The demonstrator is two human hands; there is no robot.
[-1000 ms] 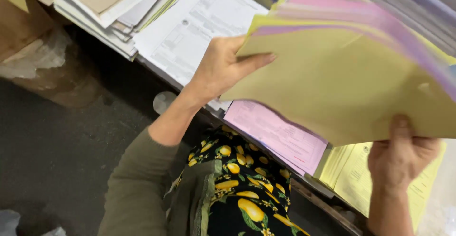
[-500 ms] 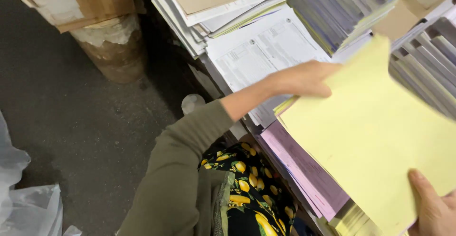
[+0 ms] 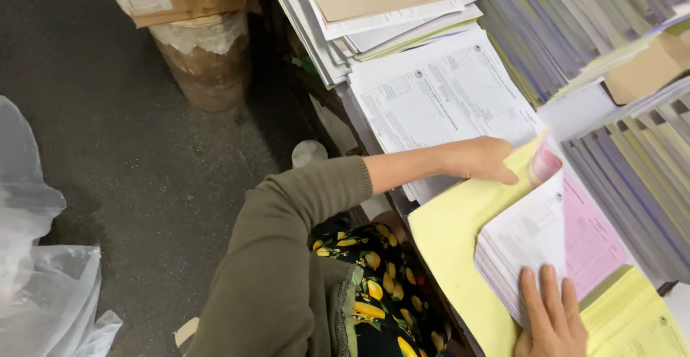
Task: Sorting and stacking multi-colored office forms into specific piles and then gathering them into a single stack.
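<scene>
While the head camera looks down, the left hand (image 3: 480, 160) reaches across the table with fingers loosely curled, its tips under the lifted edge of a yellow sheet (image 3: 460, 235), which it raises rather than grips. That sheet lies partly under a stack of forms (image 3: 535, 245), white on top with a pink sheet (image 3: 593, 238) showing to the right. At the bottom edge, the right hand (image 3: 550, 321) lies flat and open, fingers spread on the stack's near corner, pressing it down; it grasps nothing. More yellow paper (image 3: 632, 321) lies beside this hand. Beyond the left hand sits a white printed pile (image 3: 442, 98), with taller piles (image 3: 374, 12) behind and fanned coloured sheets (image 3: 575, 26) to the right.

To handle this well, I judge the right palm should keep the stack pinned while the left lifts only the one sheet, slowly, so the edges stay square and nothing below drags out.
</scene>
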